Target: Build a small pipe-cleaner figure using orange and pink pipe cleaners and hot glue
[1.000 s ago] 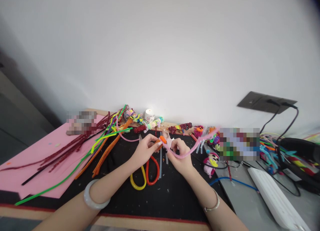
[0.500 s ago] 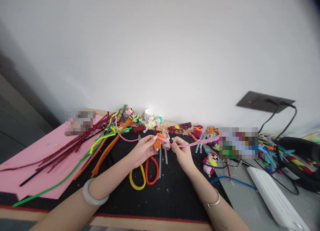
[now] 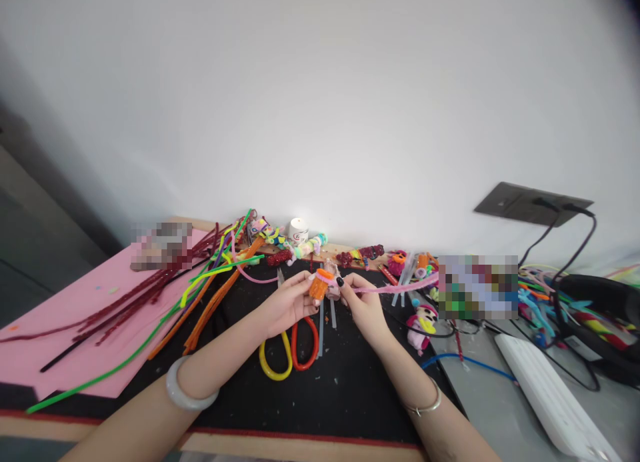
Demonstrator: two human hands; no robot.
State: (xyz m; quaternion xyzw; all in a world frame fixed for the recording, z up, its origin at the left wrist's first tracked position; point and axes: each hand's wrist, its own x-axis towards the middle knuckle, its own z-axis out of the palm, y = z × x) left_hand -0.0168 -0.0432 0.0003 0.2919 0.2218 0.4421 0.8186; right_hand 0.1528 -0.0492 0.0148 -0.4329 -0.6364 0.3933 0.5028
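Winding underway: left hand [image 3: 293, 301] pinches orange figure [image 3: 319, 287] above scissors [image 3: 290, 345]; right hand [image 3: 363, 301] grips pink pipe cleaner [image 3: 395, 287], likely needing another taut wrap.

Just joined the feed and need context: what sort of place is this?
Likely a home craft desk: loose pipe cleaners, scissors on a black mat, small finished figures along the wall.

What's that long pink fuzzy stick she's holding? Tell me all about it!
The pink pipe cleaner is a thin, fuzzy, bendy stem. The right hand pinches one end against the small orange piece held by the left hand. From there it stretches rightward, nearly straight, above the black mat toward the colourful clutter.
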